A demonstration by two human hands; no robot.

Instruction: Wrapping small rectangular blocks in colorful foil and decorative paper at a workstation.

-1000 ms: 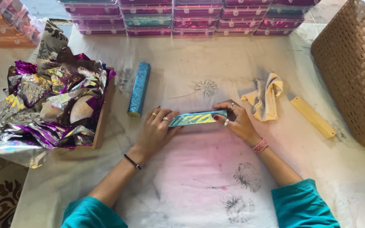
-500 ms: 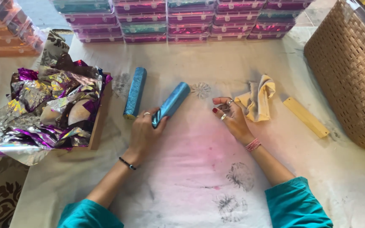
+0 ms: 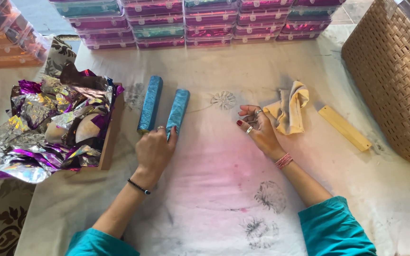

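Note:
Two long blue foil-wrapped bars lie side by side on the white cloth. My left hand grips the near end of the right-hand blue bar, which rests on the cloth just right of the other blue bar. My right hand hovers empty with fingers loosely spread, next to a crumpled cream cloth. A bare yellow bar lies farther right.
A wooden tray heaped with silver and purple foil sheets sits at the left. Stacked clear boxes line the far edge. A woven brown basket stands at the right. Orange boxes sit at far left.
The blue bar, held in both hands a second ago, was carried left by my left hand and laid down beside the first bar. My right hand let go and stayed near the cloth.

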